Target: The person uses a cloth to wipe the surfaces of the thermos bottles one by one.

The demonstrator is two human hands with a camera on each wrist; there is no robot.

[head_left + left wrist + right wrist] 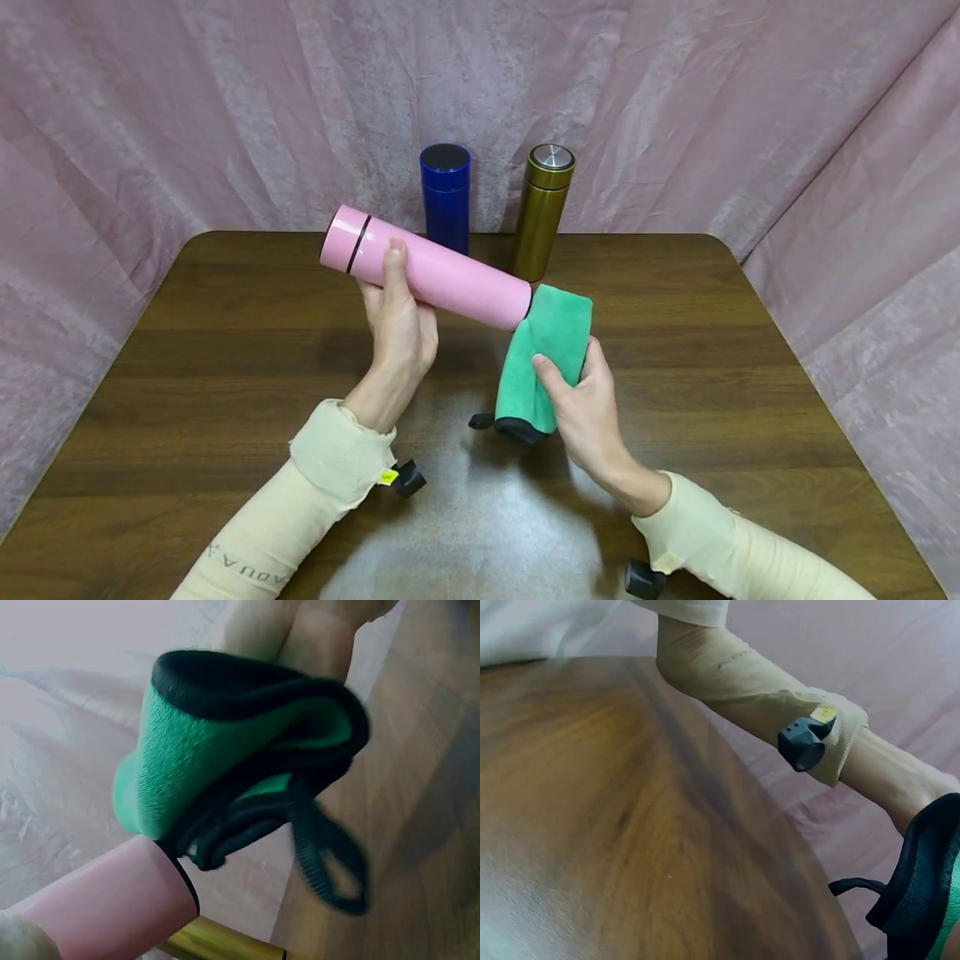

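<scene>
My left hand (401,321) grips a pink bottle (450,279) and holds it tilted above the table, its black-ringed cap end up to the left and its base down to the right. A folded green cloth (551,333) with black edging is pinched in my right hand (588,404), thumb on top. The cloth meets the base end of the bottle. Seen from the left wrist, the cloth (195,765) shows its folds and a black hanging loop, close against the bottle's base (142,892). In the right wrist view only the cloth's black edge (911,892) and some green show.
A blue bottle (446,200) and a gold bottle (545,212) with a silver lid stand upright at the back of the brown wooden table (225,350). Pink curtains (300,108) hang behind and beside it. Each wrist wears a small black camera (408,479).
</scene>
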